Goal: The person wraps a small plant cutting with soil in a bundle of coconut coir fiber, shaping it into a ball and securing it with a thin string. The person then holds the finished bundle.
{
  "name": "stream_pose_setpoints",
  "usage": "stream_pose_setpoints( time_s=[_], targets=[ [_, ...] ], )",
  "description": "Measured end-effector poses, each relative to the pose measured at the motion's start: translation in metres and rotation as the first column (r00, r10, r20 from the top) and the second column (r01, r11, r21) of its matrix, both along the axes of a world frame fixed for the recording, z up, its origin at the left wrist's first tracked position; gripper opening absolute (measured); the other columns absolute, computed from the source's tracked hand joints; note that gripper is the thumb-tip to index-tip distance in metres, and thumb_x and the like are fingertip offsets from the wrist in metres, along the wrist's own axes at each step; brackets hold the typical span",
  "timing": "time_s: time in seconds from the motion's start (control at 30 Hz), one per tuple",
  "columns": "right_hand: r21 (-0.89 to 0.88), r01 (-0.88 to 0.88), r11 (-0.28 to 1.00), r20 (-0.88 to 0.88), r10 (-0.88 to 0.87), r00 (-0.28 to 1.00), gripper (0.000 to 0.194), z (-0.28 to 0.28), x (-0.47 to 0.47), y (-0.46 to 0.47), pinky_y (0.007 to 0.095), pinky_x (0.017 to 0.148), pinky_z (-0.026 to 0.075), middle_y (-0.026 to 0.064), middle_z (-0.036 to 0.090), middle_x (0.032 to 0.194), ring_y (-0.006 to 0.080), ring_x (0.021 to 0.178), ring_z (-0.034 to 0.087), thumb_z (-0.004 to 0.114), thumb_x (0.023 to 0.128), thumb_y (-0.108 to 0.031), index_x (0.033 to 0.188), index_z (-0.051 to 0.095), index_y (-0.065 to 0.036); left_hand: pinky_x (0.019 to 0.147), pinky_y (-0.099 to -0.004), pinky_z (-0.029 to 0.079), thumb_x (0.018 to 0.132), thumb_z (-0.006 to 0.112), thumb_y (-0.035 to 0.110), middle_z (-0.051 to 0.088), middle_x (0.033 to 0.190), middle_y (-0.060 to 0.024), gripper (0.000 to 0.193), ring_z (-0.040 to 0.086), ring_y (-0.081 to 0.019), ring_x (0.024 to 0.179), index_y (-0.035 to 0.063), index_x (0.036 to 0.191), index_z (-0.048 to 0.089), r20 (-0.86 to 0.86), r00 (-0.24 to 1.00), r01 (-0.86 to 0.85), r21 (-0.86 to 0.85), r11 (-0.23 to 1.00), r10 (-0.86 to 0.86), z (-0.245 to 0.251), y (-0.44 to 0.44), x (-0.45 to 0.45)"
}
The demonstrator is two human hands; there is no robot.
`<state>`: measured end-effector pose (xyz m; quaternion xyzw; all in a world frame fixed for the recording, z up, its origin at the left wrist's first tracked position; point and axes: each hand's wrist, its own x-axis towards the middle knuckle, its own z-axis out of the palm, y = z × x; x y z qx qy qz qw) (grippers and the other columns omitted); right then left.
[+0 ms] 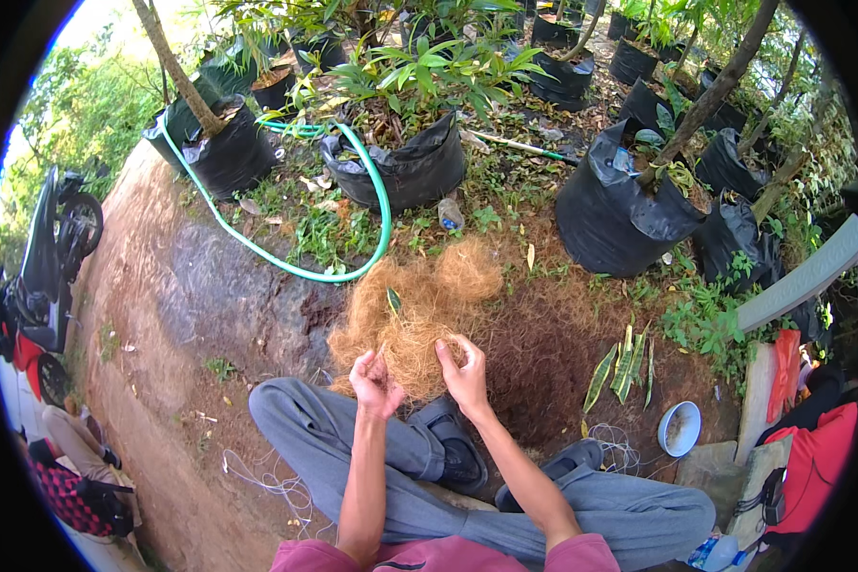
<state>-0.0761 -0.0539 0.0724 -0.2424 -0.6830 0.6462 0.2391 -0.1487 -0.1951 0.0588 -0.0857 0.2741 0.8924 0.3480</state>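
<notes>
A loose clump of brown coconut fibre [416, 361] is between my two hands, in front of my left shoe. My left hand [377, 386] holds its left side, palm turned up and fingers curled, with brown bits on the palm. At the right side, my right hand [466, 375] has fibre between its bent fingers and thumb. A short snake plant leaf piece [394, 301] with pale edges stands up just beyond the clump; its lower end is hidden. More fibre [372, 293] is heaped behind, with a rounded ball of fibre [470, 270] at its far right.
Several cut snake plant leaves [623, 365] lie on the soil at right, near a light blue bowl [679, 429]. Pale string [286, 490] lies tangled at left. A green hose [293, 269] loops before black planter bags [415, 171]. People sit at both edges; a motorbike [39, 286] stands left.
</notes>
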Motion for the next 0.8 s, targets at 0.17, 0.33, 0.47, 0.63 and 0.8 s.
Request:
stream_pose_setpoints(
  time_s=[0.17, 0.33, 0.47, 0.63, 0.8],
  targets=[
    [-0.007, -0.139, 0.99, -0.069, 0.138, 0.988, 0.038, -0.001, 0.001, 0.011, 0.0354, 0.097, 0.04, 0.0151, 0.051, 0.123, 0.0255, 0.12, 0.047, 0.063, 0.081, -0.015, 0.113, 0.052, 0.003, 0.106, -0.048, 0.036, 0.076, 0.048, 0.013, 0.045, 0.137, -0.0162, 0.068, 0.047, -0.031, 0.124, 0.0016, 0.141, 0.032, -0.153, 0.968, 0.192, -0.057, 0.98, -0.199, -0.005, -0.008, 0.001],
    [-0.517, -0.521, 0.679, -0.217, 0.484, 0.848, 0.084, -0.008, 0.013, 0.034, 0.0369, 0.11, 0.028, 0.0213, 0.03, 0.144, 0.0278, 0.136, 0.028, 0.066, 0.073, -0.015, 0.143, 0.023, 0.002, 0.103, -0.0417, 0.04, 0.078, 0.057, 0.002, 0.046, 0.134, -0.014, 0.066, 0.047, -0.0271, 0.124, 0.002, 0.139, 0.032, -0.242, 0.91, 0.307, -0.147, 0.94, -0.336, 0.018, -0.006, 0.005],
    [-0.591, -0.431, 0.682, -0.062, 0.494, 0.867, 0.098, -0.023, 0.011, 0.037, 0.037, 0.11, 0.027, 0.0238, 0.028, 0.145, 0.0282, 0.134, 0.03, 0.071, 0.073, -0.022, 0.145, 0.012, 0.008, 0.1, -0.0367, 0.041, 0.09, 0.061, 0.015, 0.046, 0.134, -0.0108, 0.056, 0.047, -0.0215, 0.122, 0.005, 0.139, 0.035, -0.169, 0.882, 0.312, -0.493, 0.813, -0.44, 0.034, 0.008, 0.005],
    [-0.555, -0.26, 0.79, 0.055, 0.346, 0.937, 0.096, -0.031, 0.002, 0.029, 0.0364, 0.107, 0.031, 0.0255, 0.033, 0.141, 0.0285, 0.129, 0.037, 0.073, 0.074, -0.022, 0.143, 0.016, 0.011, 0.1, -0.0333, 0.04, 0.089, 0.064, 0.021, 0.046, 0.135, -0.0146, 0.065, 0.047, -0.0225, 0.122, 0.0014, 0.142, 0.031, -0.205, 0.919, 0.173, -0.558, 0.812, -0.338, 0.034, 0.024, 0.0],
    [-0.273, -0.194, 0.942, 0.08, 0.223, 0.971, 0.085, -0.018, 0.014, 0.057, 0.0352, 0.103, 0.036, 0.0227, 0.047, 0.131, 0.026, 0.121, 0.047, 0.073, 0.074, -0.02, 0.139, 0.028, 0.012, 0.086, -0.0302, 0.049, 0.082, 0.072, 0.023, 0.058, 0.119, -0.0152, 0.071, 0.058, -0.0197, 0.104, -0.0022, 0.138, 0.036, -0.446, 0.631, 0.065, -0.785, 0.616, -0.635, 0.032, 0.041, 0.003]
  ],
)
